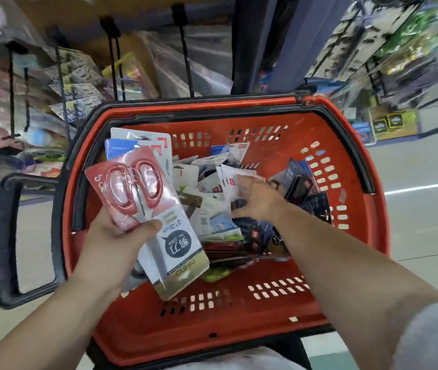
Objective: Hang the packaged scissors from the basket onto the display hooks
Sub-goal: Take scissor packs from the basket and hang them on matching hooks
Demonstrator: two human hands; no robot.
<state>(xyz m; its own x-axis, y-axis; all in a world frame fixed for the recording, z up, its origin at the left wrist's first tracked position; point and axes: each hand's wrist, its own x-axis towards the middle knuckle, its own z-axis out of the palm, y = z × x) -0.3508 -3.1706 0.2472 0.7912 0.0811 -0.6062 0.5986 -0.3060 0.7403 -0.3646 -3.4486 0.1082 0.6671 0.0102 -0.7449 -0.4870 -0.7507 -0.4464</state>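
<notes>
Your left hand grips the packaged scissors, the thumb pressed across the front of the card and the other fingers curled behind it. The pack is red-handled and tilted, its handle end above your thumb and its printed end below it. More cards are stacked behind it in the same grip. The pack hangs over the left part of the red basket.

Your right hand is down in the basket, palm down on the pile of packs. Its fingers lie on a white pack at their tips, thumb splayed to the side. Motion blur keeps you from telling whether they pinch that pack or only rest on it.

The display hooks stand beyond both sets of fingers, past the basket's far rim, with blurred goods hanging among them. A black handle sits to the left of your left fingers.
</notes>
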